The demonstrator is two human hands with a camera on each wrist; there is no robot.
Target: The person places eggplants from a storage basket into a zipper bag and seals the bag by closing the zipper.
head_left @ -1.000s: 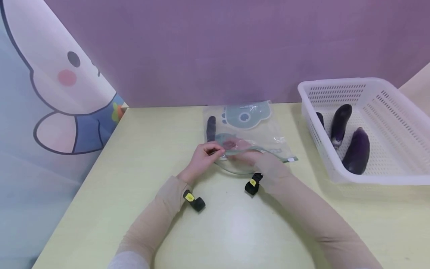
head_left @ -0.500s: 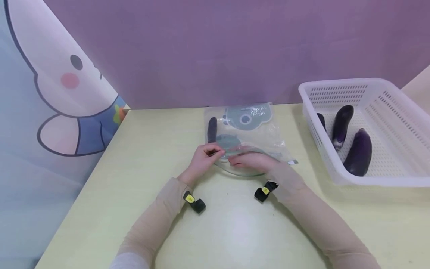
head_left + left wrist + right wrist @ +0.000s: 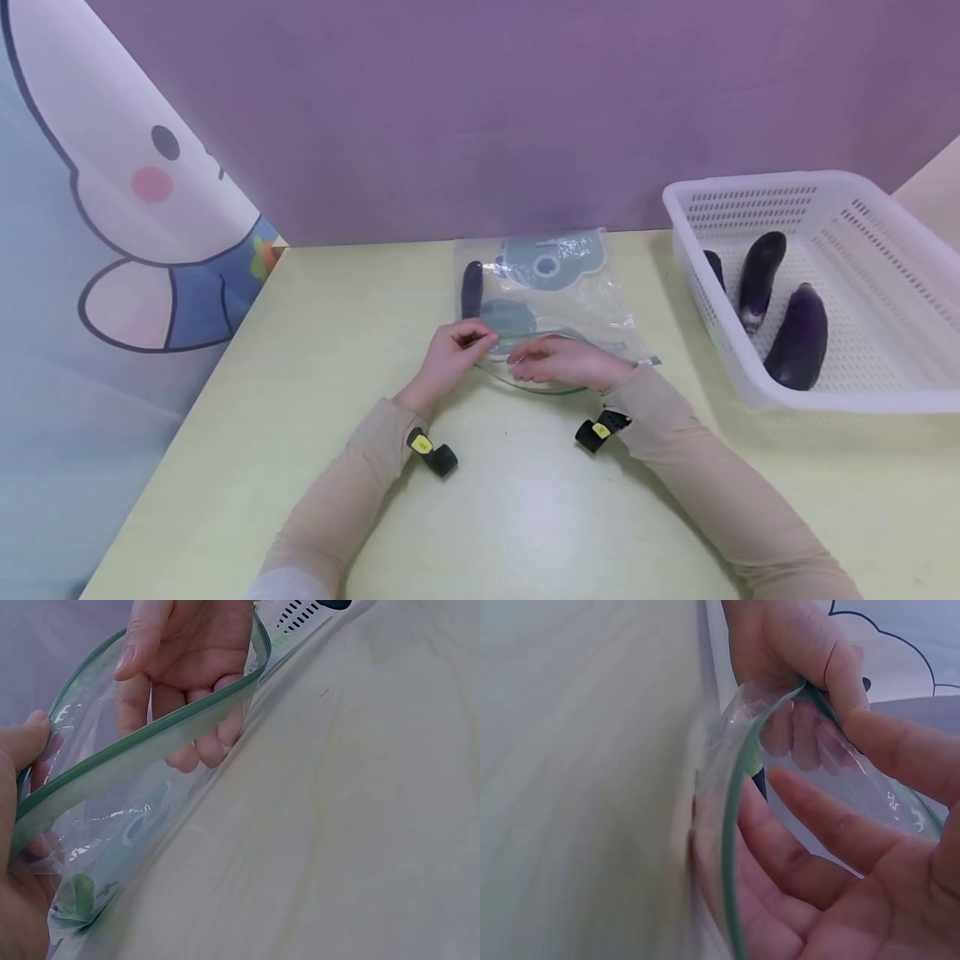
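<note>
Clear plastic zip bag w/ pale blue-green print (image 3: 581, 304) lies on the pale yellow-green table (image 3: 525, 500), mouth toward the person & spread into a loop. L hand (image 3: 450, 354) pinches the dark green zip rim (image 3: 142, 736) at its left end btwn thumb & fingers. R hand (image 3: 562, 362) is in the mouth, fingers loosely bent & apart, holding nothing; in the left wrist view some fingertips show thru the film below the front rim. A slim dark purple eggplant (image 3: 472, 290) lies lengthwise at the bag's left side, seemingly inside; near end hidden by L hand. To the right, the white perforated plastic basket (image 3: 862, 401) has a glossy curved eggplant (image 3: 762, 279), a fatter purple eggplant (image 3: 798, 337) nearer the front, & part of a third dark eggplant (image 3: 715, 268) by the left wall. Step in hand, judging by pose: spreading the mouth, one eggplant prob. in. Next move prob. calls for R fingers to clear the rim w/o snagging film, L pinch firm so the mouth doesn't collapse.
</note>
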